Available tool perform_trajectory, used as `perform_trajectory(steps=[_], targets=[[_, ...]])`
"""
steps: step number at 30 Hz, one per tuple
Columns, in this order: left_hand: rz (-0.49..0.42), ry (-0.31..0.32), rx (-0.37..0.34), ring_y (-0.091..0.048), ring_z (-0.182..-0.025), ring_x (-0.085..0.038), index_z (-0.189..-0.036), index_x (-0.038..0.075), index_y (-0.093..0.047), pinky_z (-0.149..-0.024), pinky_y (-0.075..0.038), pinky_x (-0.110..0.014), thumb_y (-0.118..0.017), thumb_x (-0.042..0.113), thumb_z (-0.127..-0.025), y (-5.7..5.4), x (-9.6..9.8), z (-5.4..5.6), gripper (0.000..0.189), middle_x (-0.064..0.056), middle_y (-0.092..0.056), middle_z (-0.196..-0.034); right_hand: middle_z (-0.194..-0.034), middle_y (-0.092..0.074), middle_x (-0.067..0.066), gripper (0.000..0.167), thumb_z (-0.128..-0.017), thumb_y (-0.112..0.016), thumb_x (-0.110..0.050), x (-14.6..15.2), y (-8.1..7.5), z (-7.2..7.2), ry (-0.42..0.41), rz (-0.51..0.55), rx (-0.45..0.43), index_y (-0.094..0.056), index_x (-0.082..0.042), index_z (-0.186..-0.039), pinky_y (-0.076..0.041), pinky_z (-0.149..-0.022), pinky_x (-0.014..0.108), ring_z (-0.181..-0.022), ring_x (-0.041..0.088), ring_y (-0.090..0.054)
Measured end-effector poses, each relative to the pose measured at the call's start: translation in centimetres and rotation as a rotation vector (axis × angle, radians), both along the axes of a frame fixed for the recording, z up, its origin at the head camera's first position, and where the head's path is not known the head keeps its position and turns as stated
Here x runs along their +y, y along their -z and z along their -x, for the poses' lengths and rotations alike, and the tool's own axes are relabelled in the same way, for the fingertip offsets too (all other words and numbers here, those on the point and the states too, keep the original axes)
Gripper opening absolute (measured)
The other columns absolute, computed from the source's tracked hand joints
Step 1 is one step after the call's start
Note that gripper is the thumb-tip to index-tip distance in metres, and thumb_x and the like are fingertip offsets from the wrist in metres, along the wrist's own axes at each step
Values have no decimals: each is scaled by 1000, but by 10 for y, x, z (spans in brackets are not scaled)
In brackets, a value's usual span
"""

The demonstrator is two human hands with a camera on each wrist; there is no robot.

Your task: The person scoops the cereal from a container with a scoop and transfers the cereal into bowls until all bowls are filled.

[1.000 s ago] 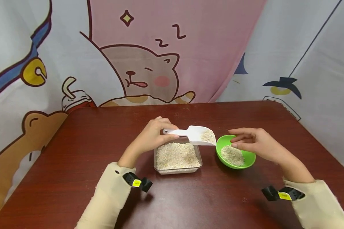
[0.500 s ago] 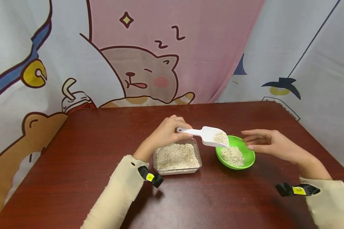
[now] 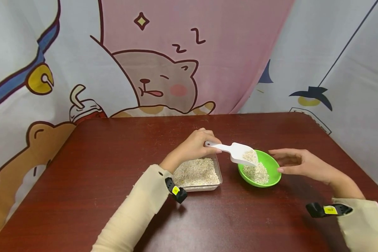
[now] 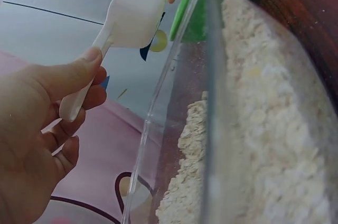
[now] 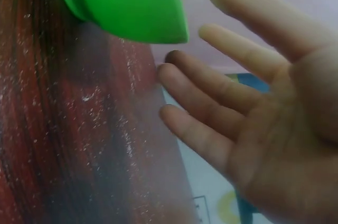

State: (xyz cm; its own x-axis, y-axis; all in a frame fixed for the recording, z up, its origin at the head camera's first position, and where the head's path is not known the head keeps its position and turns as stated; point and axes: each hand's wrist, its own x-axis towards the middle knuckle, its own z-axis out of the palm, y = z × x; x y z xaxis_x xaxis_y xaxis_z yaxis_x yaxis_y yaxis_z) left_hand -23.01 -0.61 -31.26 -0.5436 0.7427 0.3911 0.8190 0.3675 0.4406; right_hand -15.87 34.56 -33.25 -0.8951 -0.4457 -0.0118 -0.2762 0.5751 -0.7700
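My left hand (image 3: 193, 147) pinches the handle of a white plastic scoop (image 3: 237, 153) between thumb and fingers. The scoop tips down over the left side of a green bowl (image 3: 275, 171), with rolled oats (image 3: 250, 156) at its lip. More oats (image 3: 257, 174) lie in the bowl right below. My right hand (image 3: 308, 164) is at the bowl's right rim, holding nothing. In the right wrist view its fingers (image 5: 211, 129) are spread and loosely bent beside the green bowl (image 5: 132, 7). The left wrist view shows the scoop (image 4: 138, 12) from underneath.
A clear rectangular container (image 3: 219, 175) full of oats (image 3: 197, 172) stands left of the bowl, partly behind my left forearm. Both stand on a dark red wooden table (image 3: 239, 217). A curtain with cartoon prints (image 3: 239, 52) hangs behind the table.
My left hand has carried the scoop rightward from above the container to over the bowl, where it now tilts down. My right hand moved right, away from over the bowl to its rim.
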Motion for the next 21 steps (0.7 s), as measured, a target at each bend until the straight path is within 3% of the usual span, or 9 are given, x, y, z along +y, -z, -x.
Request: perform_trajectory(steps=[8,21], targets=[[74,3,-3,-42,-73,-11,-94,13,-73,-66,-32,-22,-70,23,-82,-2,8,1,16,6,-58,-79,-118,-55,21,56,-84,-64,-6,4,9,1,-44,60,-87,-40,-1,-135,-50,-75,29,-100,16,-60],[228,33,91,-42,-78,-12,-97,14,-72,-69,-35,-21,-70,24,-81,-23,23,3,19,5,-57,-83,-114,-57,23,59,-84,-64,-5,6,10,1,-53,75,-108,-37,4,-136,-52,-71,33,-95,21,-62]])
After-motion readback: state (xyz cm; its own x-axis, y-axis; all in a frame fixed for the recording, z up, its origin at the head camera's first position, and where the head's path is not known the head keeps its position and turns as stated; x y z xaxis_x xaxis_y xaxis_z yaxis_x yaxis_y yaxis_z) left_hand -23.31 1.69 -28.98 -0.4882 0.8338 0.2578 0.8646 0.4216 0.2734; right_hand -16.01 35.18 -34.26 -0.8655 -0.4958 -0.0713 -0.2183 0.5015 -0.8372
